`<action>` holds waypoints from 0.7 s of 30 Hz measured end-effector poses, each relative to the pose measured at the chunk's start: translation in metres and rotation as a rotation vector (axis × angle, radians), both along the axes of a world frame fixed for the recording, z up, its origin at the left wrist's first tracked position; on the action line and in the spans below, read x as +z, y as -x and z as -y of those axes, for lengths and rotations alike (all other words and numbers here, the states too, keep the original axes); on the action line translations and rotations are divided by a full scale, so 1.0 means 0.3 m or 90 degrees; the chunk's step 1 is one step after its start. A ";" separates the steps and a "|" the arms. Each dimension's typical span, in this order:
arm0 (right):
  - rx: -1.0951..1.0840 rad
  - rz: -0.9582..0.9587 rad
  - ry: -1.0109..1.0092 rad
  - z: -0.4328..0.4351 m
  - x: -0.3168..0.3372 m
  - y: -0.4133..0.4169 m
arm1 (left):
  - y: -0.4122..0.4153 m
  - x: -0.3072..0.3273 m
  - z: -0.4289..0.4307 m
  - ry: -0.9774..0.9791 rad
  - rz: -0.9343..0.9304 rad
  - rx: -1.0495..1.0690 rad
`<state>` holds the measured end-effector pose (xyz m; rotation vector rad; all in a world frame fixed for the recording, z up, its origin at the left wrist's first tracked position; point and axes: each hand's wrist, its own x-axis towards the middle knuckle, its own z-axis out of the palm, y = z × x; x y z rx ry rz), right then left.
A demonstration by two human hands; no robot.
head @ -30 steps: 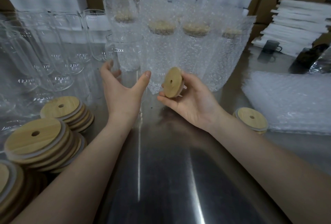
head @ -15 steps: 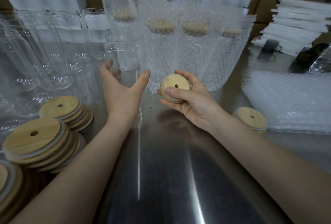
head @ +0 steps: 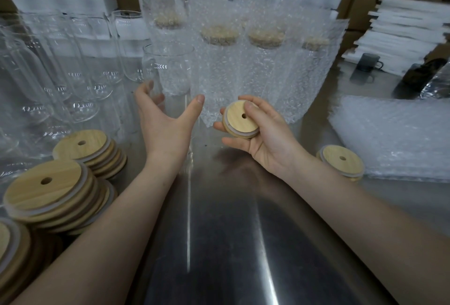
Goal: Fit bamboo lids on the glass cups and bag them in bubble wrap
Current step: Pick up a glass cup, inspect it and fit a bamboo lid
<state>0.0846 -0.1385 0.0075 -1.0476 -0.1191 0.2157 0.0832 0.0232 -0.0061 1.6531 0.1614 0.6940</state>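
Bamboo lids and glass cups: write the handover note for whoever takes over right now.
Left hand: open, holding nothing, fingers spread toward the nearest bare cup.
Right hand: grips one bamboo lid, top face up, above the steel table.
Stock: lid stacks front left; one spare lid at the right beside the bubble wrap bags; rows of bare glass cups at the left.
Done: at least four bagged cups, lids on, stand at the back.
Left: lid the nearest bare cup, bag it, then work through the rows.
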 end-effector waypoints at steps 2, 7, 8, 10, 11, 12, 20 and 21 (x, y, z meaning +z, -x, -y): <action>0.012 -0.021 -0.038 0.003 0.002 -0.001 | 0.000 0.000 -0.002 0.000 -0.001 0.001; 0.034 -0.054 -0.123 0.003 0.005 -0.007 | 0.000 -0.002 -0.001 -0.003 -0.004 -0.001; 0.029 -0.051 -0.122 0.001 0.004 -0.009 | 0.000 -0.002 0.000 -0.003 -0.005 -0.001; 0.010 -0.034 -0.101 -0.001 -0.002 -0.014 | -0.001 -0.002 -0.001 -0.001 -0.006 0.001; 0.002 -0.024 -0.089 -0.002 -0.005 -0.015 | -0.002 -0.001 -0.001 0.000 -0.005 0.002; -0.003 -0.015 -0.080 0.000 -0.008 -0.016 | -0.003 -0.001 -0.002 0.000 -0.005 0.002; -0.043 0.027 -0.003 0.011 -0.010 -0.010 | -0.004 -0.004 -0.001 0.002 -0.003 -0.003; -0.054 0.029 0.012 0.010 -0.010 -0.008 | -0.004 -0.003 -0.002 0.002 -0.003 -0.003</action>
